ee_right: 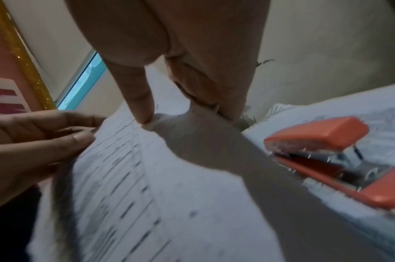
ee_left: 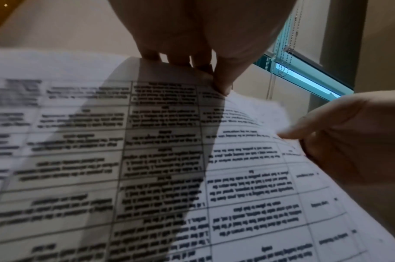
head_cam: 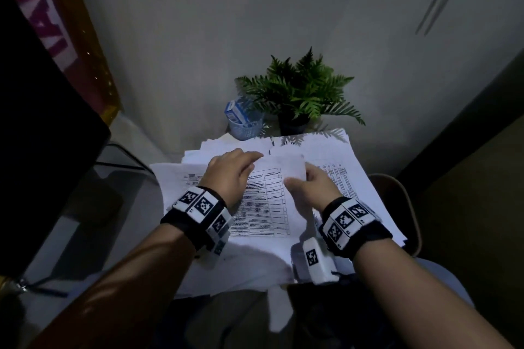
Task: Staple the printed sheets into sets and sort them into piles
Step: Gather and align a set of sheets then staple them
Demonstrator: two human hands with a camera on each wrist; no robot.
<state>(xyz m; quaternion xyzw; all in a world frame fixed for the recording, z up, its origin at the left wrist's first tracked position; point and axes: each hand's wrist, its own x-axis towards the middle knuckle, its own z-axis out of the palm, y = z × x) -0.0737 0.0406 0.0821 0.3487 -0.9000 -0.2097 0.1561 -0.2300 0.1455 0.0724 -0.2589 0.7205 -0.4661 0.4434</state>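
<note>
Head view: left hand (head_cam: 229, 170) and right hand (head_cam: 314, 183) both pinch the far edge of a printed sheet (head_cam: 269, 201), fingers curled, above paper piles on the worktop (head_cam: 136, 207). Orange stapler (ee_right: 326, 159) rests on papers right. Mesh cup (head_cam: 245, 125) holds a small box (head_cam: 235, 110).

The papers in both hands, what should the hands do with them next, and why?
Probably square up the top edge, then reach for the stapler. Both the left hand and the right hand pinch the printed sheets at the far edge, one corner curls loose, and the orange stapler lies untouched on the pile beside the right hand.
</note>
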